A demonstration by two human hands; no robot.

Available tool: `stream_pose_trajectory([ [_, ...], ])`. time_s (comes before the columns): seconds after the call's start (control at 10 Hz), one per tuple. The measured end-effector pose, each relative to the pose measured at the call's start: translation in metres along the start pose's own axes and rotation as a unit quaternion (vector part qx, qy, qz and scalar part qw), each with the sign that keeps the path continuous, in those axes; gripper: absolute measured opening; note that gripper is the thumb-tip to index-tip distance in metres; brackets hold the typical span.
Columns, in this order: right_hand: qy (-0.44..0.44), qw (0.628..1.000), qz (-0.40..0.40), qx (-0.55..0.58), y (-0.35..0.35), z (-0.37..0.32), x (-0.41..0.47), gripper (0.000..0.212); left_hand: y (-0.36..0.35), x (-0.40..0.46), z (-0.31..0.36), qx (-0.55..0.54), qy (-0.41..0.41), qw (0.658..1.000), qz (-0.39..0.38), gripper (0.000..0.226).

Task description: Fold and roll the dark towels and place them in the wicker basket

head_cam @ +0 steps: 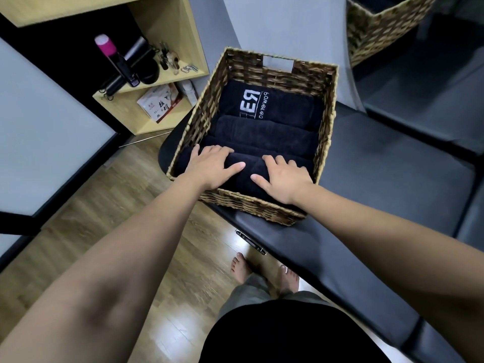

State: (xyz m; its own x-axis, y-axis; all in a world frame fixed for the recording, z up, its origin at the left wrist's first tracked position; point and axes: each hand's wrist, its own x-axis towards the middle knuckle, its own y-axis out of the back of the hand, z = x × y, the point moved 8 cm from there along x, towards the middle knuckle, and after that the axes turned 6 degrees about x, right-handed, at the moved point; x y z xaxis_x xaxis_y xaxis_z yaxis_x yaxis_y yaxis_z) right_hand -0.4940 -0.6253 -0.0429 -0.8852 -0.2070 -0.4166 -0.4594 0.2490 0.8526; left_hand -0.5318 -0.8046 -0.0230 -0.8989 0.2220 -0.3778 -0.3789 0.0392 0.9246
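Inside the basket [199,119] on the counter [379,179], your left hand [213,166] and right hand [284,178] press flat, grip released, on the nearest towel [251,167]; the far towel [288,108] reads "powered".

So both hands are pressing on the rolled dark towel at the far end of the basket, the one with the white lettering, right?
Not quite. In the head view both hands, left and right, press the nearest plain towel in the basket; the lettered towel lies untouched at the far end.

second basket [379,30] cut off by top edge, shelf items [167,60] too small to identify
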Motion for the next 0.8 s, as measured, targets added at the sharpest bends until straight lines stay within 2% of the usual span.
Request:
stream_pose_trajectory([
  [0.3,0.032,0.999,0.000,0.001,0.020,0.002,-0.003,0.069,0.013,-0.005,0.018,-0.040,0.005,0.999,0.011,0.064],
  [0.8,0.055,0.991,0.121,0.001,0.108,0.020,-0.022,0.066,0.094,0.003,0.080,-0.063,-0.034,0.988,0.139,0.056],
])
